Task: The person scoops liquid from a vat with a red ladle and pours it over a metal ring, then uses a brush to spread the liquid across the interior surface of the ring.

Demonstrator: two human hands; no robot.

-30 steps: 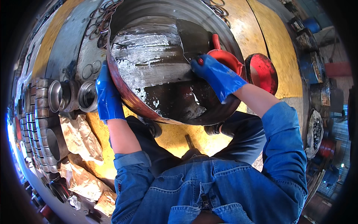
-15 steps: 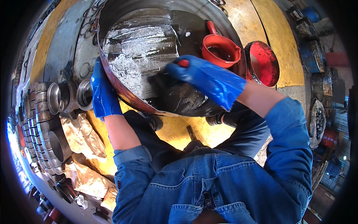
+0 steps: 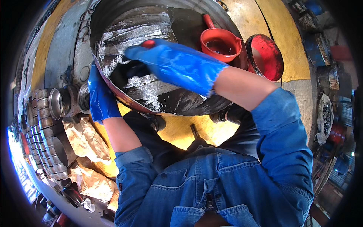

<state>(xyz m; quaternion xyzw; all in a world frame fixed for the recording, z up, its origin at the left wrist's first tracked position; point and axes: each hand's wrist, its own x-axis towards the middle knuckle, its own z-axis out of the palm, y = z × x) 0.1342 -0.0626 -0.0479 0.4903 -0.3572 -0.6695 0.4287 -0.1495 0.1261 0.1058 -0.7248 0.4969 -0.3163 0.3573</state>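
My right hand (image 3: 181, 62), in a blue rubber glove, is closed around a brush (image 3: 130, 72). The brush's red handle end shows above my fist, and its dark head lies on the streaked floor of a large round metal tub (image 3: 204, 110). White paste (image 3: 128, 36) is smeared across the tub's dark floor in broad strokes. My left hand (image 3: 101, 94), gloved likewise, holds the tub's near left rim; its fingertips are partly hidden. A red plastic dipper (image 3: 234, 47) with dark liquid in it stands inside the tub, right of my right hand.
A round red pan (image 3: 267, 56) with a blackened rim lies right of the tub. Metal rings (image 3: 59, 104) stand in rows at the left, with crumpled brown paper (image 3: 89, 140) nearer me. My legs straddle the yellow floor (image 3: 176, 130) before the tub.
My right hand has swept the brush leftward and a little up across the tub floor, leaving less white there. The tub has shifted slightly up and left; my left hand stays on its rim.
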